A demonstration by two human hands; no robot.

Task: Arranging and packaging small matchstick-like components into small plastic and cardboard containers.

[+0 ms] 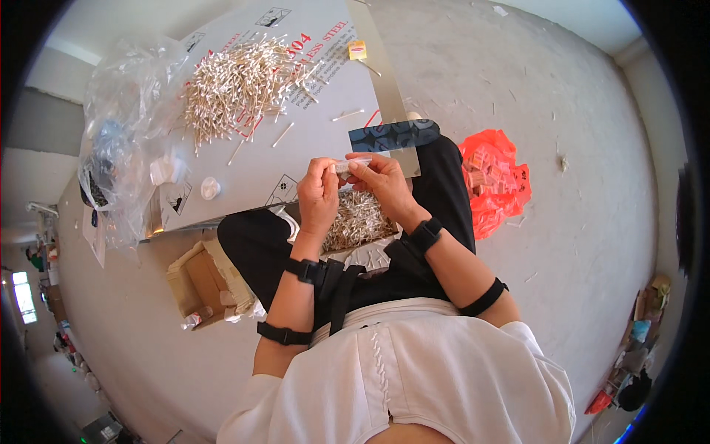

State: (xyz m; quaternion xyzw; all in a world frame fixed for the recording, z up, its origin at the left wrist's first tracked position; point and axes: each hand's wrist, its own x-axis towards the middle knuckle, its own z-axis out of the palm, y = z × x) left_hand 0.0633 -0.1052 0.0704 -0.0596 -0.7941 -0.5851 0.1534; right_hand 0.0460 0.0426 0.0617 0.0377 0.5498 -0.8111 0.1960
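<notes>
Between my two hands is a small, see-through packet (345,168) with pale contents, apparently cotton swabs. My left hand (318,198) pinches its left end, and my right hand (386,188) grips its right end with thumb and fingers. Directly below them, between my knees, sits a box of loose cotton swabs (358,222); my hands and wrists hide part of it. Ahead on the metal-topped table lies a big heap of cotton swabs (238,92), with a few strays near it. A dark blue patterned strip (392,136) lies at the table's edge, just beyond my right hand.
Crumpled clear plastic bags (133,111) cover the table's left side, near a small round white container (211,188). A yellow packet (356,49) lies at the far right. On the floor are an open cardboard box (198,280) at left and a red bag of packets (494,177) at right.
</notes>
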